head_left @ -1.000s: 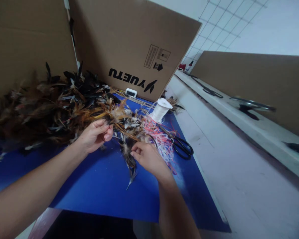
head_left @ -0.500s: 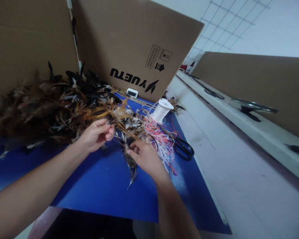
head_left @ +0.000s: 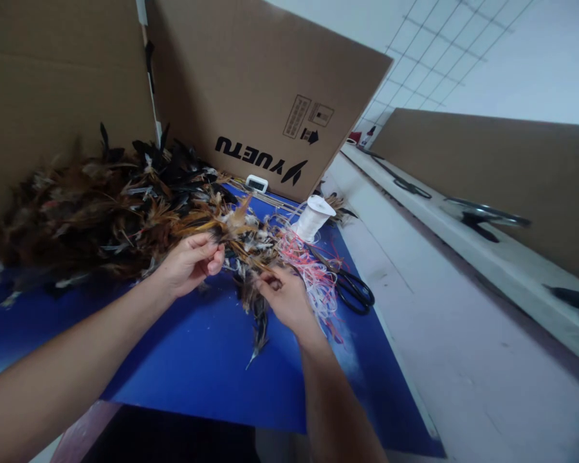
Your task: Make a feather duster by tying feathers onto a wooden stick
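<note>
My left hand (head_left: 193,262) is closed in a pinch on a small bunch of feathers (head_left: 219,233), dark at the base with orange-brown tips. To its right, my right hand (head_left: 282,292) has thumb and forefinger together at the edge of some dark feathers (head_left: 259,321) lying on the blue mat (head_left: 207,360). What sits between those right fingertips is too small to make out. A large heap of brown and black feathers (head_left: 91,212) spreads behind and left of my left hand. Pink and white plastic strips (head_left: 321,289) lie in a tangle beside my right hand.
Black-handled scissors (head_left: 354,290) lie on the right, near a white spool (head_left: 313,217). A small white digital device (head_left: 257,184) stands before the cardboard box (head_left: 270,83). More tools, including dark scissors (head_left: 412,188), rest on the ledge (head_left: 463,238) at right.
My right hand has turned slightly and its thumb and forefinger have come together at the feathers. My left hand keeps its pinch, nearly in place. The view has shifted a little.
</note>
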The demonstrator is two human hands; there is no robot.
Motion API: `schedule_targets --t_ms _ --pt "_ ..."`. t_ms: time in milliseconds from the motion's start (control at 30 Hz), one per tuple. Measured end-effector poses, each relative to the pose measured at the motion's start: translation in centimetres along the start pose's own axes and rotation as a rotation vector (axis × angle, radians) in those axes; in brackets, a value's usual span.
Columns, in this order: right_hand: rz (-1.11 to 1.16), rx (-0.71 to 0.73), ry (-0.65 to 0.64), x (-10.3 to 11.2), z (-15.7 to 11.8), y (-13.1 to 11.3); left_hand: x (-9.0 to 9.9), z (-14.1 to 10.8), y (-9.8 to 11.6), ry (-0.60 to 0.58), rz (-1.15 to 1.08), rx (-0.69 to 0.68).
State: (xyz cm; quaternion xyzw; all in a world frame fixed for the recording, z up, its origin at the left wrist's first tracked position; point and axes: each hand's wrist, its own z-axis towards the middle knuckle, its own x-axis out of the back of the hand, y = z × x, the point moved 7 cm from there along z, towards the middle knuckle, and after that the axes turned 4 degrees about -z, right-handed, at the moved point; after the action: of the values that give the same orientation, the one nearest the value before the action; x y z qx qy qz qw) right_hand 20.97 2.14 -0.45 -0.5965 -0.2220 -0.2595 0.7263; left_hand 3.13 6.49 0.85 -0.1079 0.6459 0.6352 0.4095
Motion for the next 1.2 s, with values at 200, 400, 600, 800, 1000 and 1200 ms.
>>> schedule_targets --t_ms 200,400,600,800,1000,1200 --pt "0.387 -0.151 0.019 1.4 0.1 0.2 0.1 0.1 -0.2 0.011 0.007 0.020" --pt "0.450 -0.192 0.017 2.1 0.1 0.4 0.3 0.1 -0.4 0.015 0.012 0.023" --pt "0.451 -0.154 0.004 2.3 0.0 -0.1 0.5 0.2 -0.6 0.023 0.032 0.024" --pt "0.469 -0.150 0.023 2.8 -0.1 -0.3 0.5 0.2 -0.8 0.029 0.078 0.041" --pt "0.473 -0.119 0.035 3.2 -0.1 -0.3 0.8 0.2 -1.0 0.030 0.102 0.042" --pt "0.504 -0.091 -0.007 3.4 -0.2 -0.6 0.9 0.2 -1.1 0.043 0.099 0.056"
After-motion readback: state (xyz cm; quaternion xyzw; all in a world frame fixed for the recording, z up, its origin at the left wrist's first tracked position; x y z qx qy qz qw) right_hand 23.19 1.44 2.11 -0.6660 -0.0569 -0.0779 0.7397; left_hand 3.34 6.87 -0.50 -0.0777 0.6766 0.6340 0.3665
